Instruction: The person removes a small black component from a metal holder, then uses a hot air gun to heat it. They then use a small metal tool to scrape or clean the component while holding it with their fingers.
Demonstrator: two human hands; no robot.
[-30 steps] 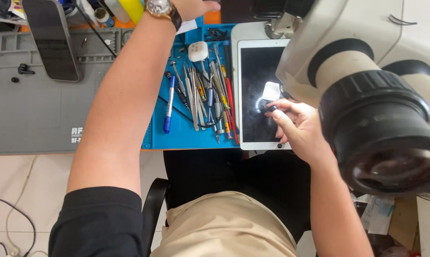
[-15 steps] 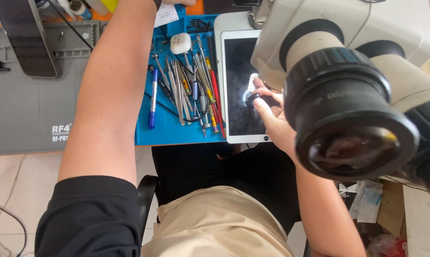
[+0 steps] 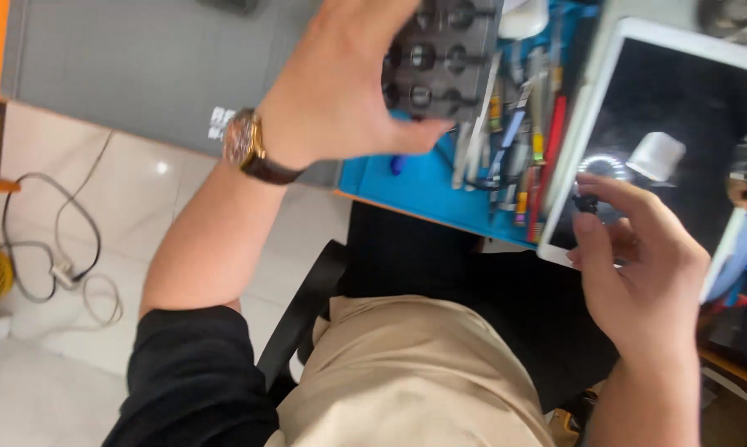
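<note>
While the grey work mat (image 3: 133,66) on the far left lies bare, the left hand (image 3: 340,91), with a brown-strapped wristwatch (image 3: 247,142) on its wrist, is curled round the near edge of a dark grey plastic tray with round recesses (image 3: 439,58), thumb pressed along the tray's lower side; the tray is held up over the blue silicone mat (image 3: 415,186). Whether anything sits in the recesses cannot be told through the blur. To the right of the tray, a crowded row of screwdrivers and tweezers (image 3: 514,141) lies on the blue mat, just beside the white-framed tablet with a dark screen (image 3: 688,99). On that screen a small white cap-like piece (image 3: 656,156) rests loose, so the work looks to be mid-way, with small parts out and the tablet otherwise whole as far as can be seen. The right hand (image 3: 638,273) pinches a tiny black part (image 3: 587,201) between thumb and forefinger over the tablet's near corner. Open room is on the grey mat; the tablet's near edge overhangs the lap, and tools hem its left side.
</note>
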